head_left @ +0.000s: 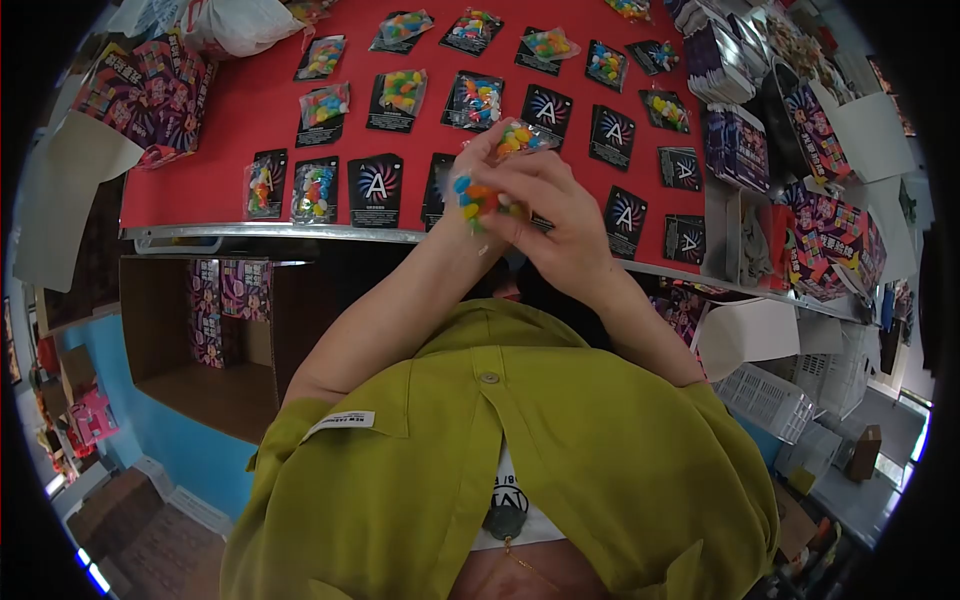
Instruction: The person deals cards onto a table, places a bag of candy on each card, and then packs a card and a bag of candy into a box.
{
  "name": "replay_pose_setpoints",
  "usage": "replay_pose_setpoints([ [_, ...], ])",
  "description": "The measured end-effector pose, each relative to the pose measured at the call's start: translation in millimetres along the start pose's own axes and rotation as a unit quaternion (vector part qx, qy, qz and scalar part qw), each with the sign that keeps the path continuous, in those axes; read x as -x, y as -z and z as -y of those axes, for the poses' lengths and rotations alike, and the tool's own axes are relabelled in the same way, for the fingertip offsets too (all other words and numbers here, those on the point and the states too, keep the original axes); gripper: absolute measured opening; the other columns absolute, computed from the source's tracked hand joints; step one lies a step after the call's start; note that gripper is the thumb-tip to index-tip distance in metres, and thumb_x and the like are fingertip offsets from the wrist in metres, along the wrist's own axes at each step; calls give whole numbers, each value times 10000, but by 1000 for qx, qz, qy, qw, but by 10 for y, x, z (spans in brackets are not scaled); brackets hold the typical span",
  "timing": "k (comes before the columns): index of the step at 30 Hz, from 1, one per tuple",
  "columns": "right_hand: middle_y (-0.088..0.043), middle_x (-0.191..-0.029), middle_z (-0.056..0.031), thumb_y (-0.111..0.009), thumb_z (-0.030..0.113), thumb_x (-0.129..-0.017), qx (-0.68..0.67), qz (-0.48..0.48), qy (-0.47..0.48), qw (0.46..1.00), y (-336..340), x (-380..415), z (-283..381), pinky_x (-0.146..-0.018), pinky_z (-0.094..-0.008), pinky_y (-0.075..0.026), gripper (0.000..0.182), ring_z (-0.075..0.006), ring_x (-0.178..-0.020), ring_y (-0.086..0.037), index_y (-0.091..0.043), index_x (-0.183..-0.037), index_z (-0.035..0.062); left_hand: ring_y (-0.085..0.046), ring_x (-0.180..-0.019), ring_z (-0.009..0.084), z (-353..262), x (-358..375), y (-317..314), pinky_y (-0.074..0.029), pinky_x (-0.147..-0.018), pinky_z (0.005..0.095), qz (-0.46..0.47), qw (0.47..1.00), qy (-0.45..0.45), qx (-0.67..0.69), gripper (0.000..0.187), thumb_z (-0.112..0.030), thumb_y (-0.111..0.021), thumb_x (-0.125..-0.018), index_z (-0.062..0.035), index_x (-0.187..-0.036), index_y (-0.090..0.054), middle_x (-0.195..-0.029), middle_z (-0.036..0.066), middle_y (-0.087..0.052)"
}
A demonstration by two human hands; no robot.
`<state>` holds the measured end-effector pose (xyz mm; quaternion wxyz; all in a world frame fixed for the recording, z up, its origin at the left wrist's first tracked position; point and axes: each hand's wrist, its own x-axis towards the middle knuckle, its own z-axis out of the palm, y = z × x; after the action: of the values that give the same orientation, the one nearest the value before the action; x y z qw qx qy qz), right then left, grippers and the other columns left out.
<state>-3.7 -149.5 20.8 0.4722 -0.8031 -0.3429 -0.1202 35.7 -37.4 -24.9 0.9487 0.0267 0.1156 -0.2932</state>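
Observation:
My right hand (560, 205) pinches a clear bag of colourful candies (482, 200) above the table's front edge, in front of my left wrist. My left hand (482, 150) reaches beyond it, with its fingers round a second candy bag (518, 138). Both hands are close together, and part of the left one is hidden behind the right. Black cards with a white letter A lie in rows on the red table (230, 115), such as one card (376, 190) left of my hands and another (612, 136) to the right. Several cards carry candy bags, like this bag (403, 90).
Patterned boxes (150, 95) and a white plastic bag (240, 25) stand at the left. Stacks of card packs (737, 145) and a grey tray (727, 235) line the right side. Below the table's left part is an open cardboard box (160, 330); white crates (765, 400) sit lower right.

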Motion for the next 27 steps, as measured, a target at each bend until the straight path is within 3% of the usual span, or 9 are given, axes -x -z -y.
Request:
replay_pose_setpoints([
  [6, -588, -955, -28, -644, -32, -779, -232, -173, -155, 944, 323, -265, -560, -725, -229, -482, 364, -100, -826, -560, -597, -1130, 49, -580, -700, 181, -147, 192, -71, -439, -494, 287, -74, 983, -59, -158, 212, -249, -460, -944, -70, -1035, -528, -890, 92, -601],
  [9, -567, -1072, -57, -657, 67, -799, -127, -149, -250, 948, 349, -176, -1103, -827, -323, -465, 388, -173, -948, -543, -573, -1177, 88, -585, -676, 187, -165, 272, -74, -409, -439, 264, -117, 960, -92, -238, 188, -214, -510, -930, -63, -1040, -534, -894, 103, -611],
  [11, -494, -1232, -82, -650, 213, -822, 448, 31, -178, 876, 225, -97, -1247, -902, -442, -392, 370, -265, -1099, -462, -583, -1175, 123, -586, -659, 190, -180, 316, -71, -396, -417, 253, -136, 950, -115, -256, 174, -191, -539, -919, -62, -1035, -542, -890, 107, -615],
  [15, -430, -1321, -79, -608, 306, -849, 471, -22, -115, 875, 170, -129, -1011, -975, -474, -290, 395, -304, -1165, -408, -575, -1218, 166, -571, -584, 156, -244, 488, -38, -387, -378, 259, -161, 944, -139, -252, 143, -121, -631, -859, -65, -972, -565, -818, 91, -617],
  [17, -495, -1257, -81, -585, 252, -884, 391, -19, -99, 915, 131, -215, -710, -958, -411, -356, 391, -244, -1112, -481, -540, -1247, 113, -562, -530, 142, -276, 558, -9, -380, -357, 259, -158, 944, -160, -242, 153, -91, -663, -832, -66, -947, -565, -753, 84, -615],
  [18, -523, -1214, -83, -603, 236, -882, 58, 18, -213, 975, 60, -226, -546, -898, -356, -395, 407, -193, -1050, -511, -522, -1246, 71, -555, -527, 134, -271, 602, 8, -379, -361, 254, -152, 942, -160, -254, 148, -87, -658, -834, -62, -949, -568, -750, 76, -611],
  [19, -550, -1170, -84, -620, 220, -880, -280, 53, -302, 910, -41, -226, -416, -837, -301, -434, 428, -143, -988, -541, -503, -1245, 28, -549, -525, 125, -264, 647, 23, -378, -365, 249, -145, 940, -159, -265, 144, -83, -652, -835, -58, -950, -571, -747, 69, -607],
  [24, -603, -1064, -78, -598, 54, -874, -290, 32, -293, 911, -337, -334, -366, -837, -241, -467, 402, -110, -951, -569, -480, -1252, -12, -552, -572, 118, -374, 949, 28, -414, -434, 249, -197, 927, -206, -244, 141, -41, -594, -838, -23, -974, -561, -803, 70, -593],
  [27, -616, -1021, -65, -595, 43, -870, -323, 64, -332, 884, -340, -392, -462, -827, -241, -469, 380, -110, -917, -580, -495, -1233, -12, -573, -673, 139, -664, 1101, 185, -483, -613, 248, -100, 894, -280, -335, 217, 49, -547, -788, 26, -1004, -536, -852, 89, -583],
])
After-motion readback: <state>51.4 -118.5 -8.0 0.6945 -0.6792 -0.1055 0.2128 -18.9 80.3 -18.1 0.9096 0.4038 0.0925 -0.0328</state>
